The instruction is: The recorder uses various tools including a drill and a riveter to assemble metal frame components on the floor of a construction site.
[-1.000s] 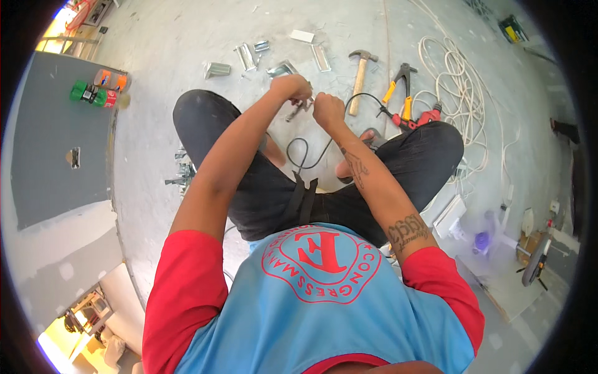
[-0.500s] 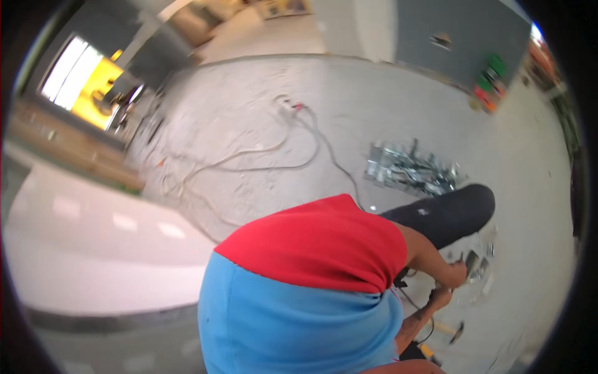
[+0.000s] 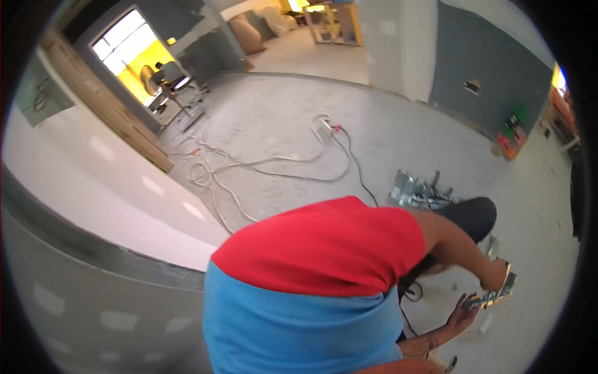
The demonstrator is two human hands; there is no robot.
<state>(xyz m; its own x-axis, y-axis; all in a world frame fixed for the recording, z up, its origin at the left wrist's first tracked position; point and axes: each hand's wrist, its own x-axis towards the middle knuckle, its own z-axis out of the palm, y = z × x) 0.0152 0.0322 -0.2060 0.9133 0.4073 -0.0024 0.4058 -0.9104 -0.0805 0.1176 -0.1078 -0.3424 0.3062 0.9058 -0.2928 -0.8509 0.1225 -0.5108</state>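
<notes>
- While my blue shirt with a red sleeve (image 3: 299, 311) fills the foreground, my right hand (image 3: 463, 316) meets the lower end of a shiny silver sheet-metal piece (image 3: 511, 288); whether its fingers grip, I cannot tell.
- My left hand (image 3: 495, 277) curls against the upper part, clamping likewise unclear.
- The piece, between both hands, looks light, stiff, probably sharp-edged: best held by its flat faces.
- Beyond my black-trousered knee (image 3: 476, 215), loose silver metal parts (image 3: 416, 192).
- Farther, a looping whitish cord (image 3: 274, 160).

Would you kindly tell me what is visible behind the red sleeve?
Past the red sleeve, pale cable strands, a dark cable and the floor show. The sleeve hides any further cable and whatever lies directly behind it.
</notes>
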